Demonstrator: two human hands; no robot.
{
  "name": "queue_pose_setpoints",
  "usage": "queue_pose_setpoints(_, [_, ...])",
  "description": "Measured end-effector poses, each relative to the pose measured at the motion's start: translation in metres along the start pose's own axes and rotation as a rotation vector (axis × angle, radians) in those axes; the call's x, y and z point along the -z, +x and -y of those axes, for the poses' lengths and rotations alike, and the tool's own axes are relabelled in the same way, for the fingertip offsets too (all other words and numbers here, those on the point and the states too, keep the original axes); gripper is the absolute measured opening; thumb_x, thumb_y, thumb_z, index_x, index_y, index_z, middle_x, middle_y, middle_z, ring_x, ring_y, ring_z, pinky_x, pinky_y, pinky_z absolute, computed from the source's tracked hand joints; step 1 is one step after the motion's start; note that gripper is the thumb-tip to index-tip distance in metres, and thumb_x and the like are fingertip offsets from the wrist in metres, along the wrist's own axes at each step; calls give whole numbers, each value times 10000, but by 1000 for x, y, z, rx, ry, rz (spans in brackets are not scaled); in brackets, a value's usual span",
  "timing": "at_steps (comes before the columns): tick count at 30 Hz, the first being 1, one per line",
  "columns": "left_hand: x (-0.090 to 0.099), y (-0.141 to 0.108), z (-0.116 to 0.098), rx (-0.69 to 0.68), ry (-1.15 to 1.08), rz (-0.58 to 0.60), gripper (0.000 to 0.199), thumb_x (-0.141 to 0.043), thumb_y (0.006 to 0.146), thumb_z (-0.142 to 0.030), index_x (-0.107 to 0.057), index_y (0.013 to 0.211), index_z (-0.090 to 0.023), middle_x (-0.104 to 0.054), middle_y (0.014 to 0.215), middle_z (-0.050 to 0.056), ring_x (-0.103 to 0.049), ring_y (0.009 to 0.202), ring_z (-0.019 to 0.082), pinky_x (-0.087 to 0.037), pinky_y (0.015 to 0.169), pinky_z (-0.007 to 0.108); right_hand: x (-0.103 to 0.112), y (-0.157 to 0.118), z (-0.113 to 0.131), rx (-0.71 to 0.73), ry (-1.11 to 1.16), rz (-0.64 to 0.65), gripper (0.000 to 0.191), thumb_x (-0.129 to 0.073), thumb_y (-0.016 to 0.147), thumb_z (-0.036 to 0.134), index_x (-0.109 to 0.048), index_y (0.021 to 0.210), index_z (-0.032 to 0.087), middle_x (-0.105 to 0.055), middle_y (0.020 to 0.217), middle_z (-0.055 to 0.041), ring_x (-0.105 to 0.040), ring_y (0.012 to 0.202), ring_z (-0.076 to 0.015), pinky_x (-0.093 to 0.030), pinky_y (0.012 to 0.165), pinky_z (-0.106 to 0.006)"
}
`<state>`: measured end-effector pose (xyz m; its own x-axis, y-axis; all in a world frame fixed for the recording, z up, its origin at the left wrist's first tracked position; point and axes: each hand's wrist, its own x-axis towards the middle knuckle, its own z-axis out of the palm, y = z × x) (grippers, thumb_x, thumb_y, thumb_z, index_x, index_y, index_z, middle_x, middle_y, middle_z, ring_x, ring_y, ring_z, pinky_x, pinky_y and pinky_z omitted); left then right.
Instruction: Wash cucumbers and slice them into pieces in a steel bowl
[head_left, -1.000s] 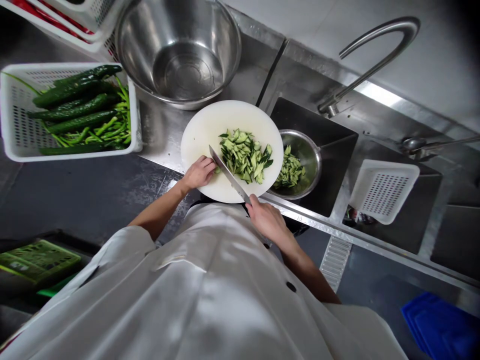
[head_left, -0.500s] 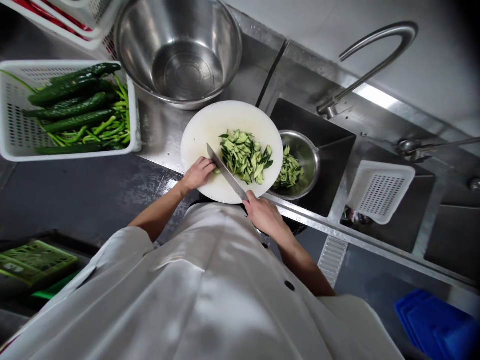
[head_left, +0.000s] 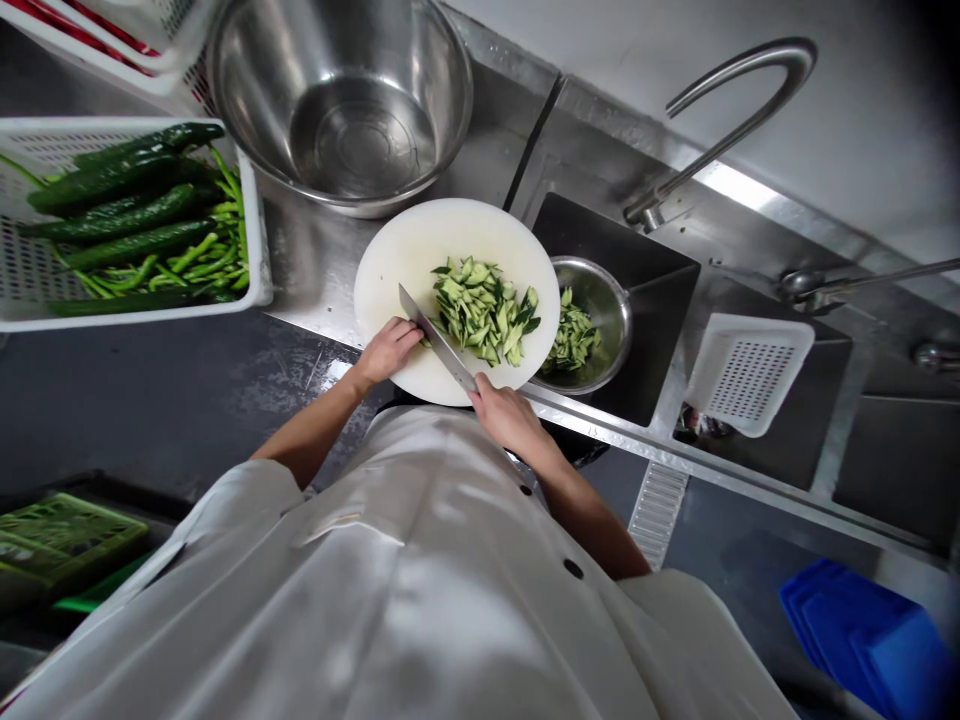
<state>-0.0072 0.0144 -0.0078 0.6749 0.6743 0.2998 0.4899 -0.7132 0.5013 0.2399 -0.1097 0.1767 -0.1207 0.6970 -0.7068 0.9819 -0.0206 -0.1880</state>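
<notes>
My right hand (head_left: 506, 412) is closed round the handle of a kitchen knife (head_left: 444, 350). Its blade slants across a round white cutting board (head_left: 382, 265), tip pointing away to the left. Against the blade's left side are the bent fingers of my left hand (head_left: 390, 350), pressing on a small end of cucumber that is mostly covered. To the right of the blade lies a heap of cut cucumber pieces (head_left: 484, 310) with dark green skin. More cut cucumber is in a steel bowl (head_left: 624, 330), partly under the board's right edge.
A white basket (head_left: 259, 240) at left holds whole cucumbers (head_left: 135, 245) and green peppers (head_left: 199, 260). Behind the board stands a large steel basin (head_left: 360, 190). Sinks, a curved faucet (head_left: 750, 125) and a white perforated basket (head_left: 750, 375) are at right.
The whole view has shifted slightly, so things appear a little farther left. The knife blade has moved slightly left over the board; my left hand stays beside it.
</notes>
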Motion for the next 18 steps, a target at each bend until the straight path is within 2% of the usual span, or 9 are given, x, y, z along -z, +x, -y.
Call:
queue_pose_setpoints(12, [-4,-3,1,-3,24,-34,287,-426,1036,-171,-687,1150,-196,-682,1060,126,-604,1028,263,-561,933,433,1,-1,-2,6,1,-12,360,-311,1134,400,-467,1388,200,-759,1067,-146,-720,998,-313,-440,763,-320])
queue_pose_setpoints(18, [-4,-4,2,-11,-12,-15,309,-427,1022,-152,-684,1182,-212,-685,1096,116,-610,1039,260,-562,950,449,-7,24,8,9,59,-37,374,-311,1133,378,-473,1411,188,-750,1114,-150,-710,1019,-301,-429,777,-318])
